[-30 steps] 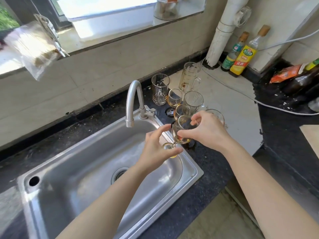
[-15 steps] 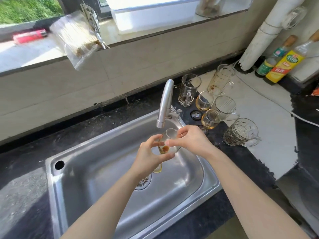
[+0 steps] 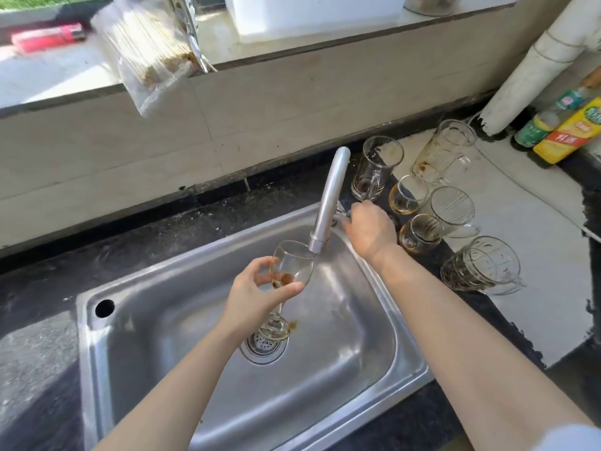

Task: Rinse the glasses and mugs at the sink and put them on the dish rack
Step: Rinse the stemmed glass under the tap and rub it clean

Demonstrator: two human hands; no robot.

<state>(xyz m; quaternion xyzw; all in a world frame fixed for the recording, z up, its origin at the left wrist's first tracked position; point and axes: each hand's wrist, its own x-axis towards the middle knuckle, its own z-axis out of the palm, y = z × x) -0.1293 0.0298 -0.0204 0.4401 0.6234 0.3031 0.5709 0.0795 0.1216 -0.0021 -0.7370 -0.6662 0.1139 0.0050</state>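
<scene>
My left hand [image 3: 257, 296] grips a stemmed wine glass [image 3: 292, 265] by its bowl, held tilted under the spout of the steel faucet [image 3: 328, 203], over the steel sink [image 3: 374, 382]. Brown dregs sit in the bowl. No water shows at the spout. My right hand [image 3: 370, 229] is at the faucet's handle behind the spout, fingers curled on it. Several dirty glasses and mugs stand on the counter to the right, among them a ribbed mug [image 3: 481, 263], a tall mug [image 3: 444, 151] and a small stemmed glass [image 3: 421, 234]. No dish rack is in view.
A white pipe [image 3: 533, 73] and two bottles [image 3: 566, 131] stand at the back right corner. On the window ledge lie a bag of skewers [image 3: 146, 50], a red lighter [image 3: 45, 35] and a white tub [image 3: 312, 14]. Black counter surrounds the sink.
My right hand let go of the wine glass and moved right to the faucet handle. My left hand now holds the glass alone, raised under the spout.
</scene>
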